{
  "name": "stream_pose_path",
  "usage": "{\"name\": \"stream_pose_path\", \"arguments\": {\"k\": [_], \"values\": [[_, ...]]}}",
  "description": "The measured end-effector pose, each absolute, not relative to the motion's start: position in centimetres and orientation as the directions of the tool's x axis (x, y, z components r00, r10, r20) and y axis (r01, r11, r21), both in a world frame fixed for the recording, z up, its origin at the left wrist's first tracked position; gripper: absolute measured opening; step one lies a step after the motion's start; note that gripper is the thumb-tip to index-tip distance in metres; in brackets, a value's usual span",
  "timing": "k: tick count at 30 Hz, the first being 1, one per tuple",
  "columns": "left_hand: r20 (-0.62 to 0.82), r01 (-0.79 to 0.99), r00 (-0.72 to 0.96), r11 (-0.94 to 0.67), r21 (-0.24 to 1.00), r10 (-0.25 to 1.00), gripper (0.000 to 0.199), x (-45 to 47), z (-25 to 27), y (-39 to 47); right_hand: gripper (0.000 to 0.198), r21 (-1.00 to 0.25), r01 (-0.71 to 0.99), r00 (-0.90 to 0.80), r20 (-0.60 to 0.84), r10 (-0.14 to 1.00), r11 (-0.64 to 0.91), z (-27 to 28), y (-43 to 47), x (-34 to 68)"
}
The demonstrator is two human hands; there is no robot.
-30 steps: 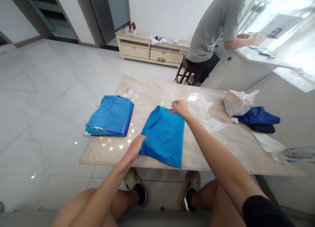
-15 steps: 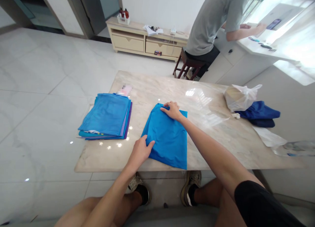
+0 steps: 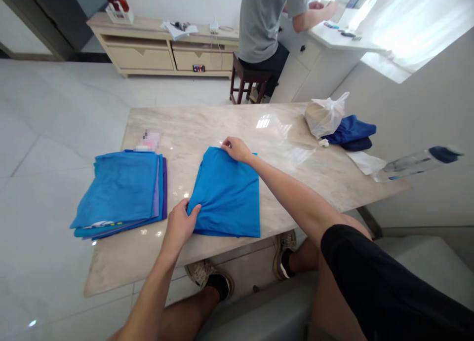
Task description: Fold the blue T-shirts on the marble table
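Observation:
A folded blue cloth garment (image 3: 227,193) lies on the marble-look table (image 3: 292,193) in front of me; its exact kind does not show. My left hand (image 3: 182,223) pinches its left edge between thumb and fingers, and creases run from there across the fabric. At the far edge, my right hand (image 3: 236,148) grips the cloth near its top with bent fingers. To the left sits a stack of folded clothes (image 3: 122,188), mostly blue with some purple layers, near the table's left edge.
Toward the right lie a white plastic bag (image 3: 324,116), dark blue cloth (image 3: 353,131), white paper (image 3: 366,162) and a clear bottle (image 3: 414,164). Beyond the table, a person in grey (image 3: 261,25) sits on a stool (image 3: 246,74) beside a low cabinet (image 3: 140,57).
My view has turned to the right. My left hand has closed on the garment's left edge, and its lower side now lies straighter. My right hand stays at the far edge.

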State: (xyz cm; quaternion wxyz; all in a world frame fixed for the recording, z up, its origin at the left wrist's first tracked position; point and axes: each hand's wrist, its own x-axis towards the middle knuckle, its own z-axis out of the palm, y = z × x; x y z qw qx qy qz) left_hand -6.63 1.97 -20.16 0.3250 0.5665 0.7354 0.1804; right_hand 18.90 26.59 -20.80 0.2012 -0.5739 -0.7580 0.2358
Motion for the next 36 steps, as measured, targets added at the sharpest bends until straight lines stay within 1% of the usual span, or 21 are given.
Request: {"name": "stream_pose_path", "arguments": {"k": [2,5,6,8,9,11,14,16,18,20,22,26,29,32,36], "values": [[-0.307,0.779,-0.14,0.296,0.553,0.941,0.032,-7.1,-19.7,2.1,0.02,-0.562,0.8,-0.239,0.02,0.971,0.209,-20.0,26.7,20.9],[-0.373,0.886,-0.097,0.25,0.389,0.923,0.029,-7.5,-19.0,1.9,0.026,-0.483,0.861,-0.219,-0.068,0.973,0.16,-19.5,26.0,24.4],[-0.393,0.909,-0.08,0.229,0.349,0.916,0.029,-7.7,-18.8,1.9,0.027,-0.445,0.88,-0.23,-0.088,0.969,0.168,-19.6,25.6,25.5],[-0.433,0.932,-0.045,0.193,0.306,0.9,0.026,-8.0,-18.4,1.8,0.025,-0.378,0.905,-0.247,-0.089,0.965,0.197,-20.1,24.6,27.0],[-0.455,0.939,-0.035,0.185,0.29,0.89,0.025,-8.2,-18.1,1.8,0.023,-0.357,0.912,-0.24,-0.062,0.969,0.203,-20.3,24.0,27.5],[-0.506,0.953,-0.038,0.183,0.24,0.862,0.025,-8.7,-17.5,1.7,0.021,-0.344,0.92,-0.184,0.039,0.982,0.186,-20.6,22.6,27.7],[-0.569,0.972,-0.092,0.197,0.127,0.817,0.03,-9.4,-16.2,1.3,0.031,-0.365,0.914,-0.12,0.178,0.977,0.178,-20.2,19.9,26.5],[-0.583,0.974,-0.146,0.219,0.057,0.8,0.033,-9.6,-15.2,0.9,0.037,-0.382,0.893,-0.173,0.199,0.965,0.239,-19.7,17.5,24.6],[-0.567,0.969,-0.202,0.249,0.005,0.799,0.038,-9.3,-14.3,0.6,0.043,-0.4,0.858,-0.263,0.195,0.945,0.321,-19.5,15.0,21.7],[-0.536,0.964,-0.23,0.267,-0.008,0.812,0.043,-8.7,-13.7,0.5,0.05,-0.413,0.826,-0.341,0.176,0.924,0.383,-19.8,12.7,18.0],[-0.508,0.965,-0.212,0.26,0.025,0.835,0.046,-8.0,-13.4,0.6,0.057,-0.422,0.821,-0.368,0.126,0.921,0.386,-20.6,11.2,14.0],[-0.467,0.975,-0.15,0.21,0.078,0.871,0.04,-6.8,-13.5,0.9,0.069,-0.416,0.87,-0.274,0.04,0.961,0.265,-22.1,10.7,8.1],[-0.453,0.976,-0.142,0.201,0.084,0.88,0.039,-6.6,-13.3,1.0,0.07,-0.396,0.889,-0.245,0.018,0.969,0.232,-22.0,11.2,7.1],[-0.463,0.974,-0.128,0.198,0.107,0.877,0.03,-6.9,-13.0,1.1,0.066,-0.39,0.865,-0.329,0.03,0.944,0.314,-21.1,10.2,8.5],[-0.528,0.977,-0.053,0.153,0.148,0.847,0.02,-7.4,-12.7,0.8,0.067,-0.37,0.816,-0.433,0.116,0.894,0.443,-21.3,5.5,12.5]]}}
